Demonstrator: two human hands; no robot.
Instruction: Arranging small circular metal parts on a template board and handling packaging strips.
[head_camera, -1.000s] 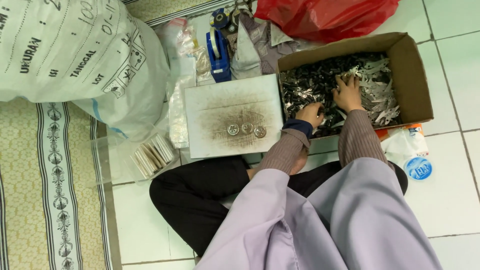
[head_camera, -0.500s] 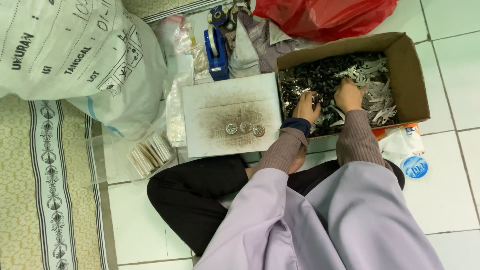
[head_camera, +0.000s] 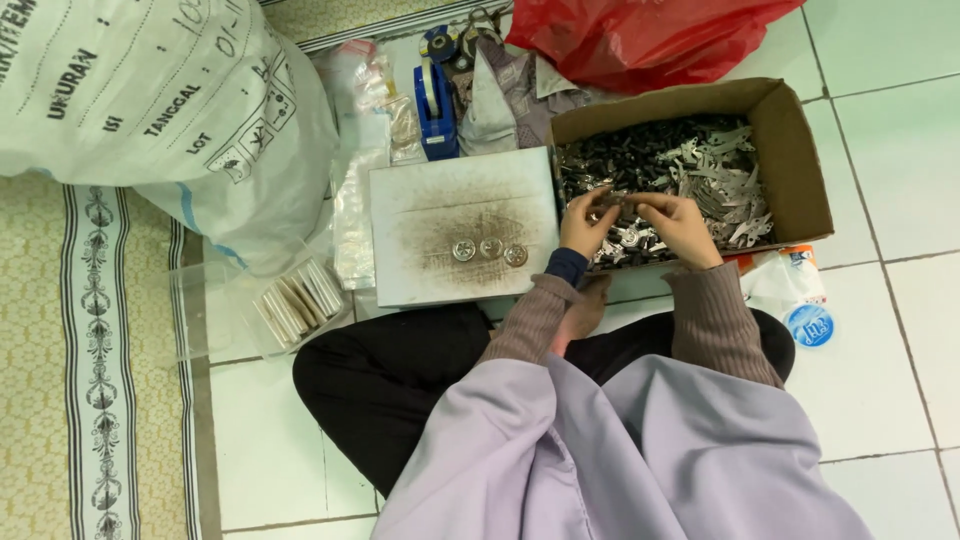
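Over cardboard box: left hand, right hand close together.

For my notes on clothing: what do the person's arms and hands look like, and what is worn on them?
Both hands, the left hand and the right hand, are bare, without gloves. The forearms wear ribbed brownish-grey knit sleeves; a dark blue cuff shows at the left wrist. A loose lilac garment covers the upper arms.

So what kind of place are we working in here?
Likely a home or small workshop floor used for piecework: white floor tiles, a cardboard box of small metal parts, and a big printed sack. Both hands, left and right, work over the box.
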